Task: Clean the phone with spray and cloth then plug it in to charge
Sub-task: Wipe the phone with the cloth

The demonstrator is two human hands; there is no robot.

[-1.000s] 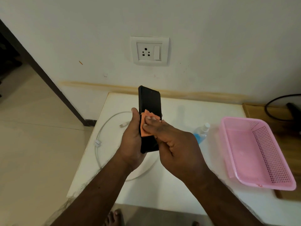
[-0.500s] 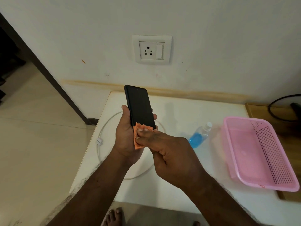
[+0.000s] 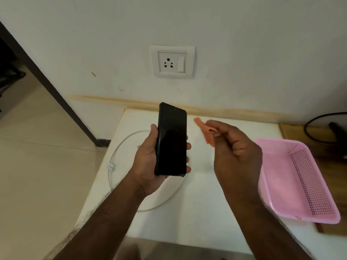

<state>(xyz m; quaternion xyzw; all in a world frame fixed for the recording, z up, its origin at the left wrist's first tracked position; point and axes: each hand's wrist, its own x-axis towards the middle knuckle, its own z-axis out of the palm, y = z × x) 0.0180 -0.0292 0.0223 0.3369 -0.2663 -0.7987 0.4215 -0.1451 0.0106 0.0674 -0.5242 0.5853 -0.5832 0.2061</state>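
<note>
Black slab phone (image 3: 171, 141) upright above tabletop's (image 3: 197, 203) left edge in left hand (image 3: 150, 164) grip, right hand (image 3: 234, 152) pinching small orange cloth (image 3: 205, 131) clear of it; wiping looks finished, next needs white cable (image 3: 120, 147) plug.

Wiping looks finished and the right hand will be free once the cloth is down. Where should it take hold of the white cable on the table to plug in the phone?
Probably at the cable's plug end, the small tip just left of the left hand beside the phone. Come from above and pinch the plug itself: it lies flat on the table, and the rest is a loose loop.
</note>
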